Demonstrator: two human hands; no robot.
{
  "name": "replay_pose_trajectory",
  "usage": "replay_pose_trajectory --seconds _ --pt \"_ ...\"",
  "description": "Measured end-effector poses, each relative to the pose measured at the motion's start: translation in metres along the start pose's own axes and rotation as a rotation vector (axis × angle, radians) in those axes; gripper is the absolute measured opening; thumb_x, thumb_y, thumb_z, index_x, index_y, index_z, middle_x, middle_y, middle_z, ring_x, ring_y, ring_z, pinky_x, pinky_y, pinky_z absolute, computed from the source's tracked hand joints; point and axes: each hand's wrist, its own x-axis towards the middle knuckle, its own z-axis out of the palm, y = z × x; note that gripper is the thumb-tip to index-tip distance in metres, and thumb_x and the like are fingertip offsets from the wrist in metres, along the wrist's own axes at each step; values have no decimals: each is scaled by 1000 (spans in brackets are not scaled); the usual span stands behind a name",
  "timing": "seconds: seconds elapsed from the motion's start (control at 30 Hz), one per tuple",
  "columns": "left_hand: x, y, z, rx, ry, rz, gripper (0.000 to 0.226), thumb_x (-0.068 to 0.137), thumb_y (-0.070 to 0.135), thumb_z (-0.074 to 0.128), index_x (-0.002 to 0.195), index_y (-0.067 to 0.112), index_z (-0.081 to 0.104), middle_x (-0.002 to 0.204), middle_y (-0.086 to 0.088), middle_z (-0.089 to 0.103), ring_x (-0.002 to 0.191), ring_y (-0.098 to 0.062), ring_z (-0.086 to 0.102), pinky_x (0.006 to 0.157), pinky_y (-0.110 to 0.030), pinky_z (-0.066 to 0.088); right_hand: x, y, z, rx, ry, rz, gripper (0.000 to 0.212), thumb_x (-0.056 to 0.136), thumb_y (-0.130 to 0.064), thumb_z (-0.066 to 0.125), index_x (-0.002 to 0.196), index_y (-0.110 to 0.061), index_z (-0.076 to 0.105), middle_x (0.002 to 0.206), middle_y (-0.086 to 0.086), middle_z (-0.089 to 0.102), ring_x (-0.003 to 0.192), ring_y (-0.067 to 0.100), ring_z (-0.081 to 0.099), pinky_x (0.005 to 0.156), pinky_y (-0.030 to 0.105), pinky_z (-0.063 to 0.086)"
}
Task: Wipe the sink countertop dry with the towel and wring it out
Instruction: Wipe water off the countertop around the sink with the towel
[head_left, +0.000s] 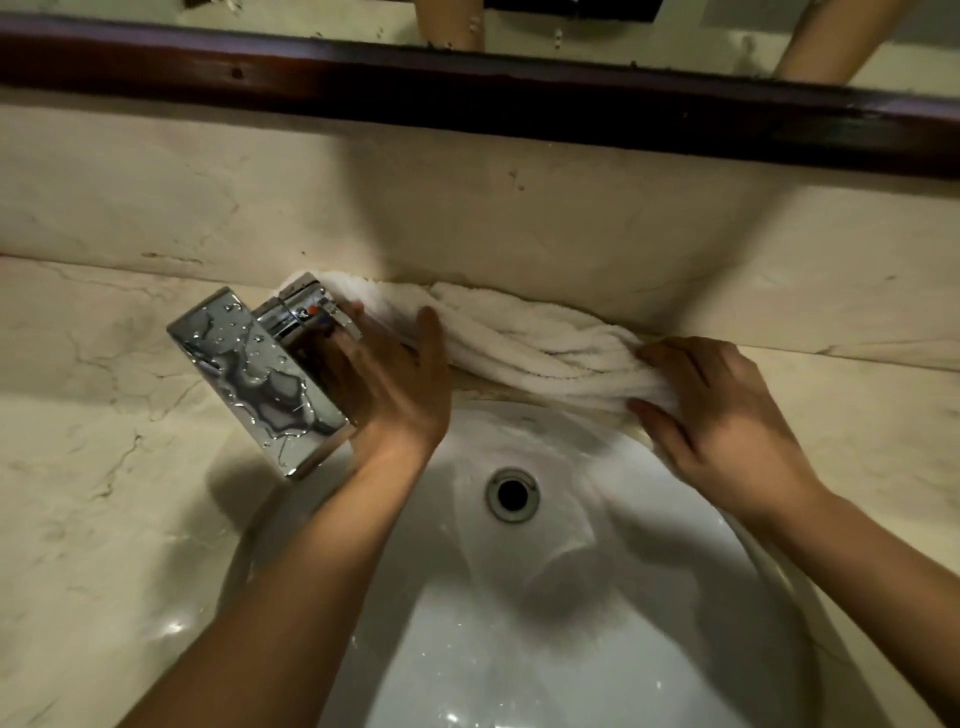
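Observation:
A white towel (524, 338) lies bunched in long folds on the marble countertop (104, 441), along the strip between the sink and the back wall. My right hand (722, 415) presses down on the towel's right end with the fingers curled into the cloth. My left hand (389, 384) rests on the towel's left part, fingers spread, right beside the chrome faucet (260, 374). The towel's far left end runs behind the faucet and is hidden there.
The white sink basin (545, 597) with its drain (511, 493) lies below my hands and looks wet. Water drops cover the faucet's flat spout. A marble backsplash (467, 208) rises behind, topped by a dark wooden mirror frame (467, 93).

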Motion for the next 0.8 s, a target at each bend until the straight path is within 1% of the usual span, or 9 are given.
replay_pose_trajectory --seconds 0.07,0.17,0.27,0.37,0.5,0.57,0.67,0.73,0.8 --pt "1 1 8 20 76 23 79 100 45 48 152 -12 30 154 -37 36 144 -51 36 119 -49 25 0 -3 -4 -41 15 -53 48 100 -30 57 142 -7 56 135 17 57 121 43 54 103 50 43" --pt "2 -4 17 276 184 65 86 97 50 37 156 -10 20 158 -37 29 150 -50 24 124 -57 12 5 -22 -4 -131 -12 -172 59 97 -16 57 155 -16 44 154 18 46 134 44 47 111 53 38" --pt "-5 -15 21 386 239 172 74 107 50 30 160 -1 18 159 -33 31 151 -48 24 125 -57 14 23 -42 10 -177 -79 -154 61 104 -38 44 161 -33 26 165 9 32 143 36 39 116 53 33" --pt "2 -26 18 349 161 244 71 108 51 33 161 4 23 162 -29 28 151 -46 26 124 -57 19 48 -38 20 -251 -128 -216 62 104 -50 35 162 -36 20 160 7 37 137 35 43 109 52 39" --pt "23 -30 15 454 131 258 85 100 65 28 155 1 31 163 -30 24 153 -48 19 123 -61 12 58 -27 27 -354 -89 -289 59 104 -38 36 162 -35 22 148 9 46 124 35 47 101 50 43" --pt "30 -25 15 509 158 249 82 98 61 35 147 -4 41 155 -33 38 144 -51 33 120 -57 16 57 -33 27 -325 -80 -266 57 105 -37 31 161 -35 25 147 8 49 124 34 50 101 49 45" --pt "30 -22 8 605 141 310 64 99 52 37 129 -2 51 133 -28 53 117 -46 52 102 -52 30 56 -38 25 -277 -105 -244 57 104 -36 29 161 -35 26 145 8 50 125 34 51 99 49 46" --pt "30 -21 3 549 74 301 60 98 49 34 125 -2 52 128 -27 54 114 -46 53 102 -53 38 59 -39 23 -256 -108 -249 56 103 -35 34 159 -34 31 139 11 53 121 35 52 95 51 49" --pt "28 -24 1 470 67 320 62 98 43 38 131 -8 48 131 -35 54 120 -51 53 108 -57 39 64 -39 20 -216 -114 -264 56 101 -33 46 156 -33 39 130 13 56 113 35 53 88 49 53"
